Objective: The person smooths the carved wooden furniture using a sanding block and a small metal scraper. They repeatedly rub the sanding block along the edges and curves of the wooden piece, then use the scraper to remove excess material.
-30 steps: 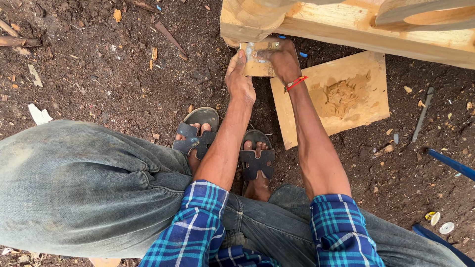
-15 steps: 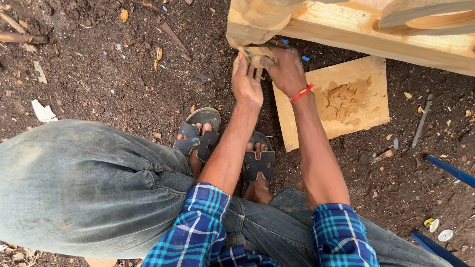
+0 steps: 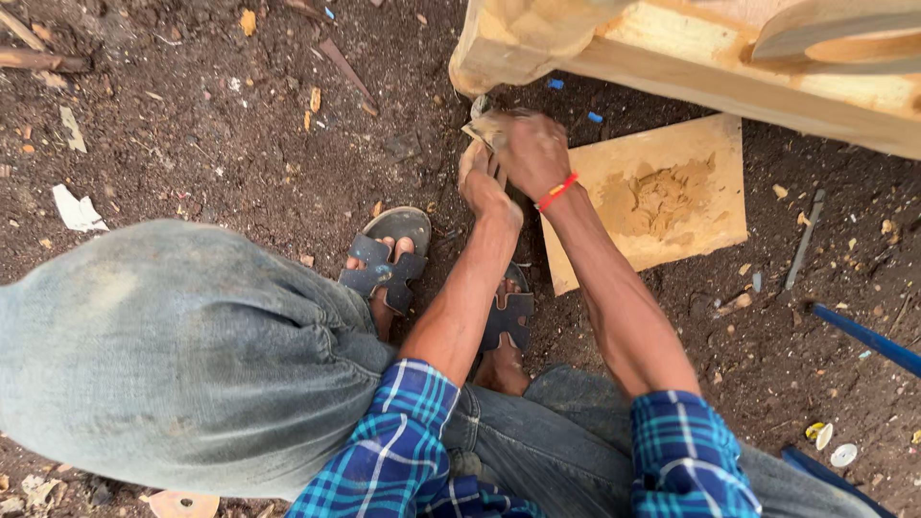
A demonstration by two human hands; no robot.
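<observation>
- The right hand (image 3: 531, 153), with a red thread at the wrist, is curled tight around a small folded piece of sandpaper (image 3: 484, 125), at 12 o'clock from the sandals.
- The left hand (image 3: 482, 182) presses against the right, fingers half bent, touching the paper's lower edge.
- The wooden frame (image 3: 672, 67) sits just at 1 o'clock; a board smeared with filler (image 3: 662, 197) lies at 3 o'clock.

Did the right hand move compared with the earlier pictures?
Yes. The right hand rose slightly from over the flat wooden board toward the wooden frame's corner.
</observation>
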